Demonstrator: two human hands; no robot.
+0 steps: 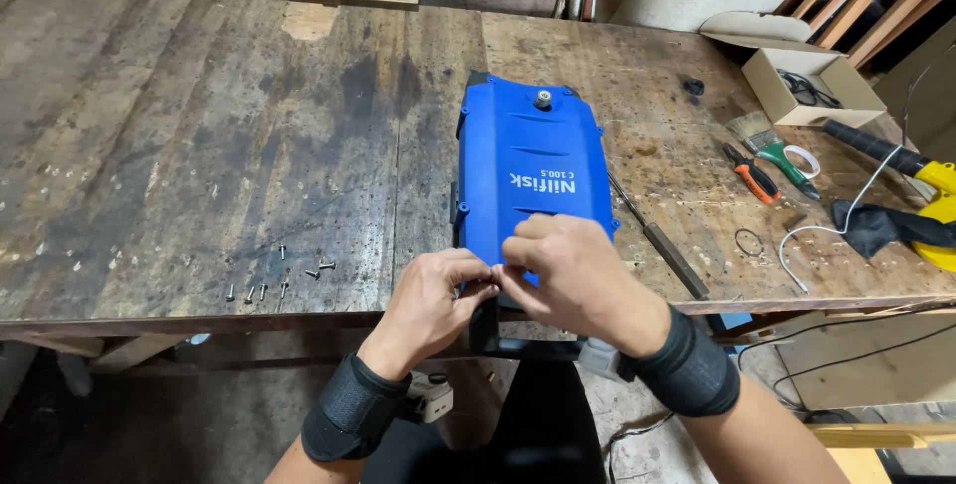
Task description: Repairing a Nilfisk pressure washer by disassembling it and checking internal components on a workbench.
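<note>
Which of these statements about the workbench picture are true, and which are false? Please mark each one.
1. Both hands touch the near end of the blue plastic housing. True: the left hand and the right hand meet at its near edge.
2. The loose screws lie to the right of the housing. False: they lie to its left, near the front edge of the wooden workbench.
3. An open cardboard box stands at the far right of the bench. True.
4. The pliers with orange handles are inside the box. False: they lie on the bench, nearer than the box.
5. The housing stands upright on one end. False: it lies flat.
</note>
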